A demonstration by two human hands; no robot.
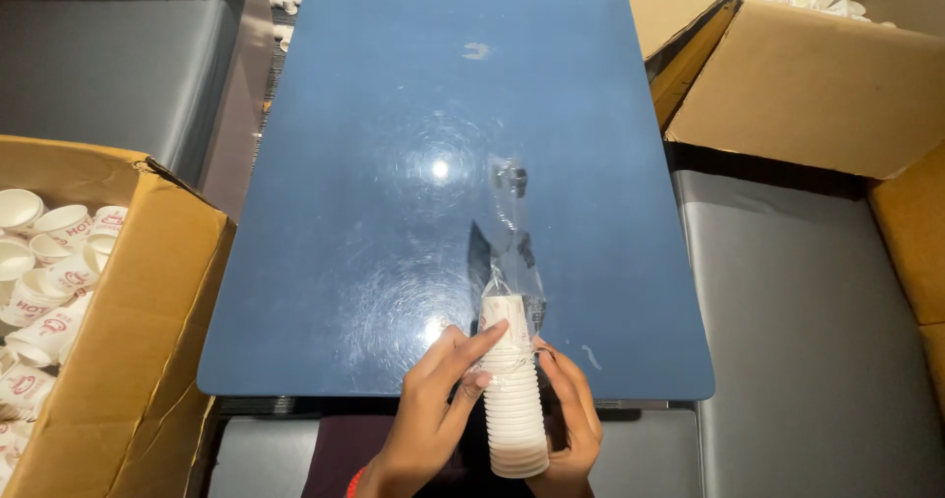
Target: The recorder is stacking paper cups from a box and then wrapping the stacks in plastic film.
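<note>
At the blue table's (394, 114) near edge, the left hand (433, 409) and right hand (571, 419) clasp a stack of white paper cups (514, 400) sheathed in a clear plastic sleeve (512, 222), between a cup-filled cardboard box (148, 291) left and another box (817, 85) farther right.

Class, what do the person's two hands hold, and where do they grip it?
Both hands, left hand and right hand, hold a stack of white paper cups by its sides, inside a clear plastic sleeve.
</note>
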